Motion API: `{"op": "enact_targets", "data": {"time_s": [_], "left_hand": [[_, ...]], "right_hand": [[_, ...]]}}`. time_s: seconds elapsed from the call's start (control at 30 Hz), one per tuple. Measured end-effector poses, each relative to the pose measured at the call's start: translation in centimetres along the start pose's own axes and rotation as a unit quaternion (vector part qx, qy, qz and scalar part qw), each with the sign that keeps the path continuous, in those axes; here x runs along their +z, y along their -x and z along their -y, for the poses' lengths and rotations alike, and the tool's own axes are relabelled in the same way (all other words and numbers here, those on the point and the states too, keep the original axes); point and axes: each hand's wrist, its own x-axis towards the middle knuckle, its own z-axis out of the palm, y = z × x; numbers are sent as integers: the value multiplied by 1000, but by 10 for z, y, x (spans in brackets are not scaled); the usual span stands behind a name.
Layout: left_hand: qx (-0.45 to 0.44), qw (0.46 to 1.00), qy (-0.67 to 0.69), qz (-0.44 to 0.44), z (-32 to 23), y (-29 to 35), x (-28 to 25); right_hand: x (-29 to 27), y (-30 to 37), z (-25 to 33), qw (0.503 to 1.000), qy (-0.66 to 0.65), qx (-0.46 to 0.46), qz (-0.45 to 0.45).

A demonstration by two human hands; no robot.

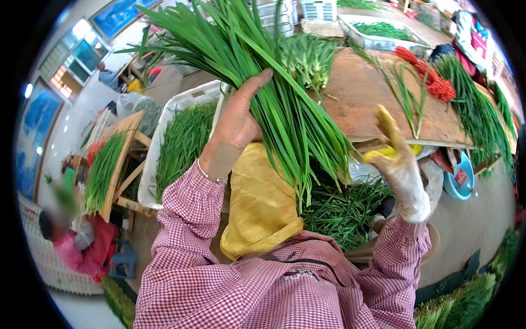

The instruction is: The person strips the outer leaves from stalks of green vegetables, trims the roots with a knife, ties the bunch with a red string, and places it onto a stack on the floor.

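My bare left hand is closed around a large bunch of garlic chives. Their leafy tops fan out to the upper left, and the pale cut ends hang to the lower right. To the right of those ends is my right hand, in a white glove with yellowed fingers. Its fingers are apart with nothing between them. Beneath the bunch, a yellow cloth hangs over my lap. A heap of loose green leaves lies below, between the cloth and my right forearm.
A wooden table ahead bears a trimmed bunch, red ties and more chives. A white crate of chives stands left. A blue basin is at right. Another person sits far left.
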Motion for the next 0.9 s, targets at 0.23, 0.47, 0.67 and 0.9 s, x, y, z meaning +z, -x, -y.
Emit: {"op": "enact_targets", "data": {"time_s": [0.23, 0.47, 0.67, 0.9], "left_hand": [[-54, 989, -81, 112, 22, 6, 53], [5, 985, -146, 96, 50, -3, 80], [-27, 972, -150, 178, 57, -6, 118], [11, 790, -543, 285, 69, -28, 151]], "right_hand": [[1, -37, 1, 946, -296, 41, 130], [23, -16, 30, 974, -224, -4, 43], [16, -17, 17, 981, -196, -13, -1], [-6, -27, -13, 981, -176, -34, -77]]}}
